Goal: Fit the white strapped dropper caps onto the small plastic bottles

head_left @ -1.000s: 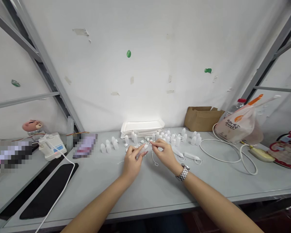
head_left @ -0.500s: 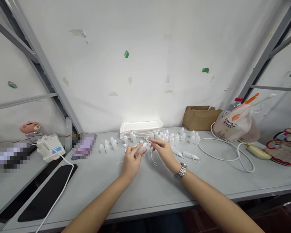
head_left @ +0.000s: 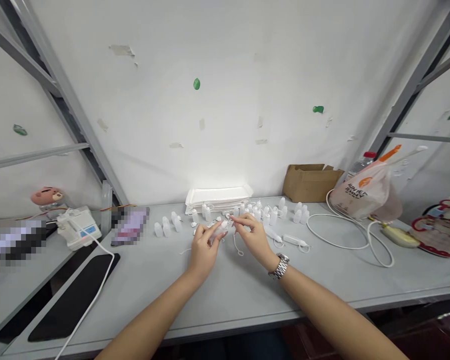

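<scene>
My left hand is closed round a small translucent plastic bottle, gripping it between thumb and fingers. Close by its tip, my right hand, with a metal watch on the wrist, has its thumb and index finger together; what they pinch is too small to make out. A thin white looped strap lies just below the right fingertips. Behind both hands stand several small white bottles, some with strapped caps. Another little group of bottles stands to the left.
Stacked white trays rest against the wall, with a cardboard box to their right. Farther right are a coiled white cable and a plastic bag. A black mat and a white device lie left.
My right fingers have shifted slightly at the bottle's tip. The left hand keeps its hold, and the bottles on the table stay in place.
</scene>
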The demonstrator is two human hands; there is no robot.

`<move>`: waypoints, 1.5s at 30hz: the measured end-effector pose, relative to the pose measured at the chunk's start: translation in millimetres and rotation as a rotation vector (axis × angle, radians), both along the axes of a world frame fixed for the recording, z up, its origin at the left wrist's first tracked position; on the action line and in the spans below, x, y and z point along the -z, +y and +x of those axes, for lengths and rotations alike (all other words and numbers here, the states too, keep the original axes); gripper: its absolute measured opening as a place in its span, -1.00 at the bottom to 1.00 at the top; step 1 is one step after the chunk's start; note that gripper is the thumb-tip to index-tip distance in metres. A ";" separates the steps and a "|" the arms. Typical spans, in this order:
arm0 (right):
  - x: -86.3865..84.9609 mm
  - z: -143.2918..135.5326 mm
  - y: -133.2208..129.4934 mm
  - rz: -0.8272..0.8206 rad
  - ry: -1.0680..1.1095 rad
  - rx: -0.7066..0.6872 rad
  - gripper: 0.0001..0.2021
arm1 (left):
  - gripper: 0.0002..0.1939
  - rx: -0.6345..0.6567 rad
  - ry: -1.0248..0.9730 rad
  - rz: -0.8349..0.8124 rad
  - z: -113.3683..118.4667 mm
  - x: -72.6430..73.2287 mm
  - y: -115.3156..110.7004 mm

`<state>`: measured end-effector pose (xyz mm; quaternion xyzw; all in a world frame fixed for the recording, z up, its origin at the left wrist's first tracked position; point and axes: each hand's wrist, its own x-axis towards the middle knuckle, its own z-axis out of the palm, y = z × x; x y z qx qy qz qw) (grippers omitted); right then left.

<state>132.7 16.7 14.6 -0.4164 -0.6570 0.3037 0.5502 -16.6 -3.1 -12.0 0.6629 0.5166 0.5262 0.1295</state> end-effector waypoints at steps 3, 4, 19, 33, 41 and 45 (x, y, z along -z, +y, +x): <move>-0.7 -1.0 -1.1 -0.015 0.011 0.008 -0.78 | -0.72 0.005 -0.001 -0.005 -0.2 0.5 -0.7; -0.9 -1.2 -1.3 -0.021 0.015 0.009 -0.78 | -0.72 0.006 0.000 -0.002 -0.2 0.8 -0.9; 8.1 0.2 0.8 0.319 -0.266 0.098 -0.69 | -0.73 0.010 0.037 0.051 0.9 1.6 -1.3; 4.4 -2.2 -2.1 0.222 -0.131 0.093 -0.71 | -0.73 -0.006 0.036 0.058 2.0 -3.1 -1.7; 6.4 -2.4 -2.6 0.209 -0.143 0.053 -0.72 | -0.74 -0.011 0.046 0.064 0.6 -0.4 -1.0; 7.2 -1.5 -1.5 0.218 -0.141 0.023 -0.73 | -0.74 0.000 0.043 0.051 -1.6 2.6 0.4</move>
